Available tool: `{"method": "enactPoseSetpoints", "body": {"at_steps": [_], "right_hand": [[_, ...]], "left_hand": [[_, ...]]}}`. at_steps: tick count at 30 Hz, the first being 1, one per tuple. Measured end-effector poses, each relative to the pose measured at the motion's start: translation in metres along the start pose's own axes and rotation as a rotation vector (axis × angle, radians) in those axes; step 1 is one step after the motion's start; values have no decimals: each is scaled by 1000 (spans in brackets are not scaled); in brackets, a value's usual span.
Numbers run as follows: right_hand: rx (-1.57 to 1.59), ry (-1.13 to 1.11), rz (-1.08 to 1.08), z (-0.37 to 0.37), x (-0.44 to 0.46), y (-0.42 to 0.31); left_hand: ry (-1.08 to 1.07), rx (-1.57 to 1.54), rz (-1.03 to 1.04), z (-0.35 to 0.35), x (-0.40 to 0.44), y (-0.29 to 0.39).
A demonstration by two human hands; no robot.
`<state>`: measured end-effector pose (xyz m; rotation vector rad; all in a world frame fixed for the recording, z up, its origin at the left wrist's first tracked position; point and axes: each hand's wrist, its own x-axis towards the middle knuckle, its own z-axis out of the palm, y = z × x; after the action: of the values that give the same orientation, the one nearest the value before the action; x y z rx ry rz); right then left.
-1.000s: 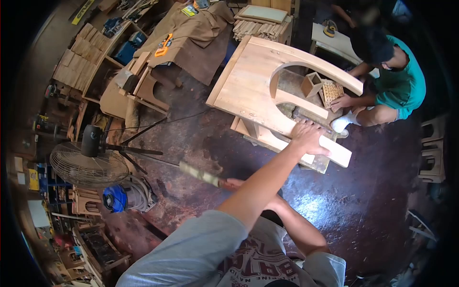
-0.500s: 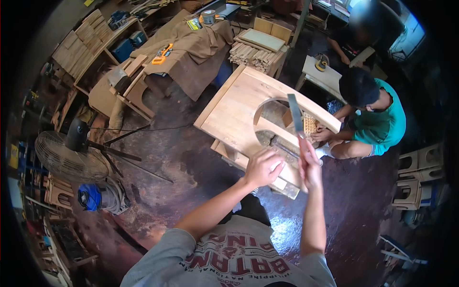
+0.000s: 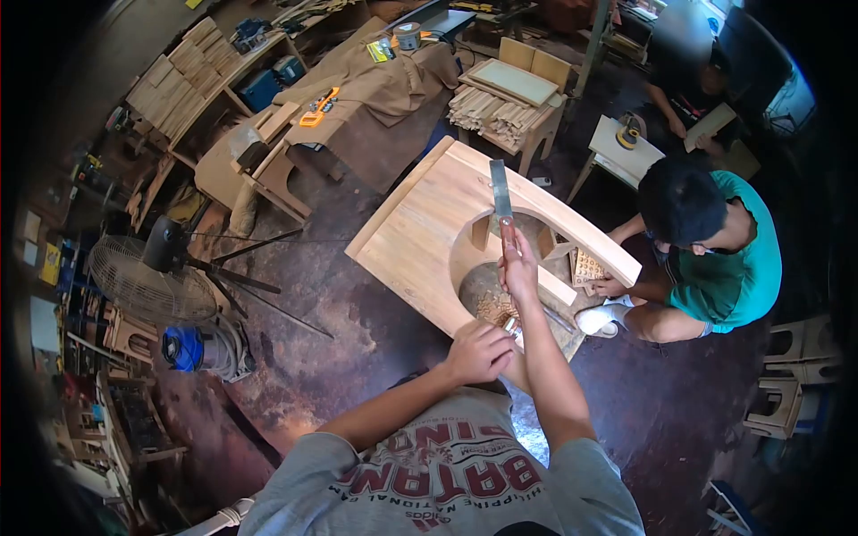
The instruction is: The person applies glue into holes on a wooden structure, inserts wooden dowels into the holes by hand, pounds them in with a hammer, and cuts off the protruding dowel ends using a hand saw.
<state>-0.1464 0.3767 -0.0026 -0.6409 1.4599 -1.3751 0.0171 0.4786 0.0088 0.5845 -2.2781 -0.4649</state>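
My right hand is wrapped round the reddish-brown handle of a flat-bladed tool, whose metal blade points away from me above the wooden frame. The pale wooden frame has a straight edge at the far left and an arched cutout between two long legs. My left hand lies with curled fingers over the frame's near leg, close to my body. Beneath the cutout, wood shavings show.
A person in a green shirt crouches at the right, hands near a patterned wooden piece. Another person sits behind a small table with a sander. A fan and blue vacuum stand at the left.
The tool has swung from the left, low by my body, up over the frame in my right hand. My left hand has drawn back along the near leg towards my body.
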Motion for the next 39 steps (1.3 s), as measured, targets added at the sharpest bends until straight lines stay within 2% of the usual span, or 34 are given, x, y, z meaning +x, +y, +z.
{"method": "enactPoseSetpoints", "body": {"at_steps": [5, 15, 18, 21, 28, 34, 36, 39], "right_hand": [[27, -95, 56, -21, 17, -11], [59, -92, 29, -21, 9, -8], [51, -100, 2, -23, -5, -10], [86, -78, 72, -28, -11, -11], [-51, -87, 34, -35, 15, -11], [-81, -121, 51, -44, 13, -24], [-176, -38, -70, -35, 18, -10], [-96, -46, -119, -23, 11, 1]], "left_hand": [[-227, -77, 140, 29, 11, 28], [-143, -38, 152, 41, 20, 30], [-182, -52, 119, 38, 21, 31], [-172, -64, 112, 38, 23, 31], [-250, -28, 70, 37, 22, 30], [-191, -46, 128, 43, 22, 30], [-152, 5, 137, 45, 21, 30], [-205, 41, 120, 42, 18, 29]]}}
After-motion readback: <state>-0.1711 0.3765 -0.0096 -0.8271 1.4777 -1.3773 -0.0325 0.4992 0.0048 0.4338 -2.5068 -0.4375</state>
